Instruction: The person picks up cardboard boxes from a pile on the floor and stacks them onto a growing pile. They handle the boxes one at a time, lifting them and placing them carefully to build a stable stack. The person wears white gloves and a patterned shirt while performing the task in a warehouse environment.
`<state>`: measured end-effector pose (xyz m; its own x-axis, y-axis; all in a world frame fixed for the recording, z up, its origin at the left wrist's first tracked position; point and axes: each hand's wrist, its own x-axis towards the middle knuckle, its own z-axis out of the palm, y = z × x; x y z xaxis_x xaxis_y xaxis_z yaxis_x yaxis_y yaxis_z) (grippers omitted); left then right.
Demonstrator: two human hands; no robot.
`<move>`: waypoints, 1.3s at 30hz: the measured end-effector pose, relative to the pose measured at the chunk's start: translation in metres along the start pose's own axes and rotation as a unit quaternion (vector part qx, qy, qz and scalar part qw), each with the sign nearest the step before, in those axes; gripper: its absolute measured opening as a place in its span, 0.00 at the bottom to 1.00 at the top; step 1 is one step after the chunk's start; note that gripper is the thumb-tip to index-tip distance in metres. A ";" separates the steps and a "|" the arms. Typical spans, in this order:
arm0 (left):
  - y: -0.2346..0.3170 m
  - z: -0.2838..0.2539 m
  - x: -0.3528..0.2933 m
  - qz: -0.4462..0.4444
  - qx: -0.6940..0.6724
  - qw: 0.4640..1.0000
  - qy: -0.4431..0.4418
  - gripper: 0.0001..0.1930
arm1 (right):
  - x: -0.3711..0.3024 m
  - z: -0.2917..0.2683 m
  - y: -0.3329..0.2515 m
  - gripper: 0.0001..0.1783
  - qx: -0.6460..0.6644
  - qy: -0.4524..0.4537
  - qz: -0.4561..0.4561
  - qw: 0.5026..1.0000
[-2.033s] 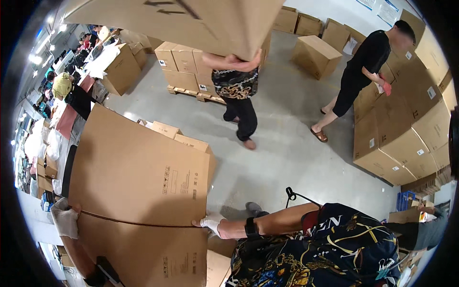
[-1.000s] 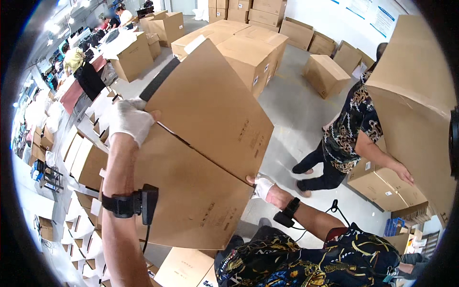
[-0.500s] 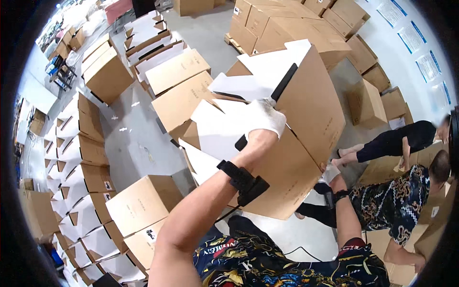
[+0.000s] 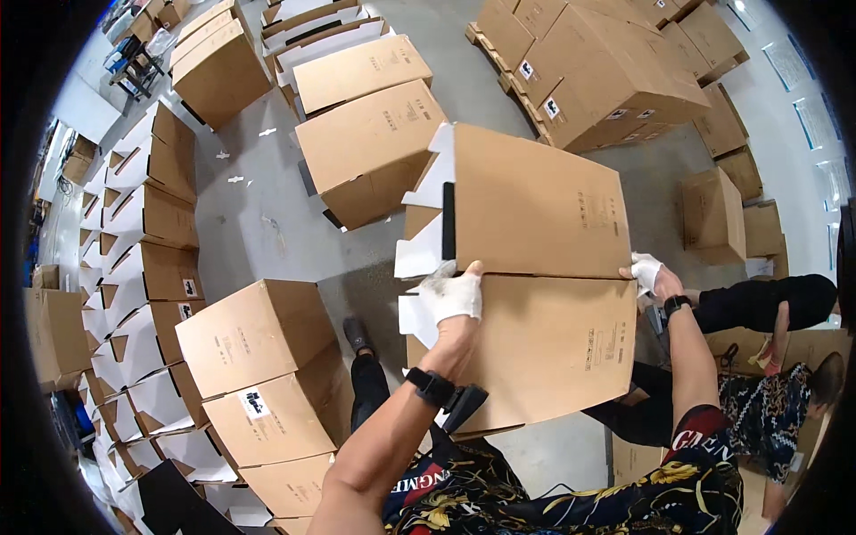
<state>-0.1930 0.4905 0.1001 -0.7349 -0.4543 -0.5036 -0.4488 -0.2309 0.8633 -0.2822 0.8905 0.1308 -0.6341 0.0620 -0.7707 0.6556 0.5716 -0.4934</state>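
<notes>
Two brown cardboard boxes lie side by side before me, an upper box (image 4: 539, 201) and a lower box (image 4: 535, 343), their printed brown sides facing up. White-lined flaps and a black strip (image 4: 449, 221) stick out at their left ends. My left hand (image 4: 453, 296), in a white glove, is closed on the left edge where the two boxes meet. At the same seam on the right edge, my right hand (image 4: 652, 274), also gloved in white, grips the boxes. Fingers under the cardboard are hidden.
A row of closed boxes (image 4: 361, 147) stands beyond on the grey floor. More boxes (image 4: 241, 343) stand at lower left, near rows of white-flapped boxes (image 4: 125, 267). A loaded pallet (image 4: 508, 80) is at the far right. Two people (image 4: 774, 392) work at right.
The boxes have turned from showing their white flaps upward to lying with brown sides up. My left hand has shifted left and down, my right hand up; the view has moved too.
</notes>
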 end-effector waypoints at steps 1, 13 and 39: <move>-0.026 -0.005 0.009 0.052 0.048 0.995 0.066 0.14 | 0.030 -0.009 0.008 0.27 -0.058 -0.010 -0.052 0.997; -0.256 -0.132 0.185 -0.001 -0.113 0.957 0.268 0.02 | 0.216 0.256 -0.063 0.44 -0.297 0.072 -0.137 0.942; -0.180 -0.183 0.249 -0.228 0.305 0.923 -0.061 0.24 | 0.080 0.397 0.103 0.41 0.305 0.151 0.251 0.906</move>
<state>-0.2020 0.2617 -0.1740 -0.4335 -0.3201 -0.8424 -0.9010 0.1701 0.3991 -0.1022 0.6292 -0.1418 -0.2157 0.4632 -0.8596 0.9390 -0.1431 -0.3127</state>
